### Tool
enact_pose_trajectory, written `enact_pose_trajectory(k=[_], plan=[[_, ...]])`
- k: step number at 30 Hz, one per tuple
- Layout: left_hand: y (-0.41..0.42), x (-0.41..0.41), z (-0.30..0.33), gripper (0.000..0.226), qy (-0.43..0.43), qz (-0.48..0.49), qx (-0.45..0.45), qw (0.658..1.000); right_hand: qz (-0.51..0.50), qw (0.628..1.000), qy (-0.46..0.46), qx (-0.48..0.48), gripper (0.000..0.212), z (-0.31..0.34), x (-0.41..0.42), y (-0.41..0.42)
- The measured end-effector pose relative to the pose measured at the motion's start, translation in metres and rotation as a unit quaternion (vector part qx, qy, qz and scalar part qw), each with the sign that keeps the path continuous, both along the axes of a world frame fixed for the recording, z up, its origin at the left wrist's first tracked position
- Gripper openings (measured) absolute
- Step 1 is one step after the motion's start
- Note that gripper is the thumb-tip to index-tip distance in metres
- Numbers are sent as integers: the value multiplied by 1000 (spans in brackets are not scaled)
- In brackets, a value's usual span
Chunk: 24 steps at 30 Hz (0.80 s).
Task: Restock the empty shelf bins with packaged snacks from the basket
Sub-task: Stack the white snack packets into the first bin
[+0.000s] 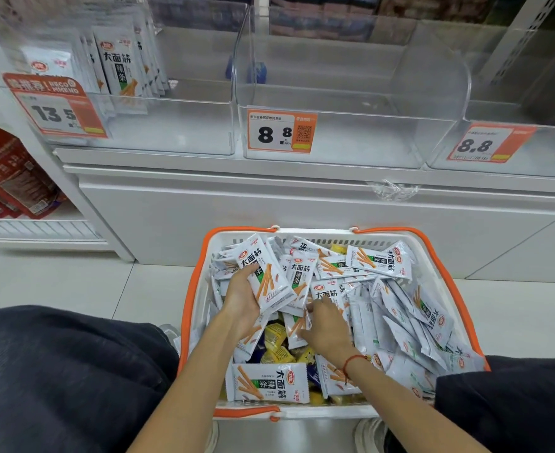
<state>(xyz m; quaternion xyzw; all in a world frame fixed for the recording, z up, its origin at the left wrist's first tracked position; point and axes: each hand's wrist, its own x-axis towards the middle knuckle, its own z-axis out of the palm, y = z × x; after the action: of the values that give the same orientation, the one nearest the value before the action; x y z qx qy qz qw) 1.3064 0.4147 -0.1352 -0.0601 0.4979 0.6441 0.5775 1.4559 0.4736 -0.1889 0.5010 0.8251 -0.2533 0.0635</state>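
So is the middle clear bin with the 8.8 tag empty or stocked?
Empty. The middle clear bin shows only its bare floor and walls, while the left bin holds upright white snack packets.

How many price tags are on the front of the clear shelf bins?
3. The left price tag reads 13.5, the middle price tag reads 8.8, and the right price tag reads 8.8. None looks hidden.

Orange price tags [281, 132], red boxes [11, 181], tiled floor [73, 282]

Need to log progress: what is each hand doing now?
Left hand: grips white rectangular plastic snack packets.
Right hand: fingers curled on another white snack packet in the basket.
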Motion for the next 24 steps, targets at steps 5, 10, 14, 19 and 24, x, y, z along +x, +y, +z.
enact_pose_trajectory(k=[5, 10, 14, 19, 24], plan=[[0, -10, -5, 34, 38, 25, -20, 999, -40, 988, 38, -144, 31, 17, -1, 17], [-4, -14, -14, 34, 54, 24, -56, 997, -96, 960, 44, -260, 46, 78, 21, 61], [-2, -6, -13, 19, 86, -4, -66, 994, -138, 976, 91, -140, 45, 117, 25, 76], [5, -1, -11, 28, 77, 22, -50, 996, -80, 940, 293, -154, 49, 109, -25, 11], [0, 2, -7, 48, 86, -14, -57, 995, -41, 956, 282, -74, 47, 71, -32, -24]])
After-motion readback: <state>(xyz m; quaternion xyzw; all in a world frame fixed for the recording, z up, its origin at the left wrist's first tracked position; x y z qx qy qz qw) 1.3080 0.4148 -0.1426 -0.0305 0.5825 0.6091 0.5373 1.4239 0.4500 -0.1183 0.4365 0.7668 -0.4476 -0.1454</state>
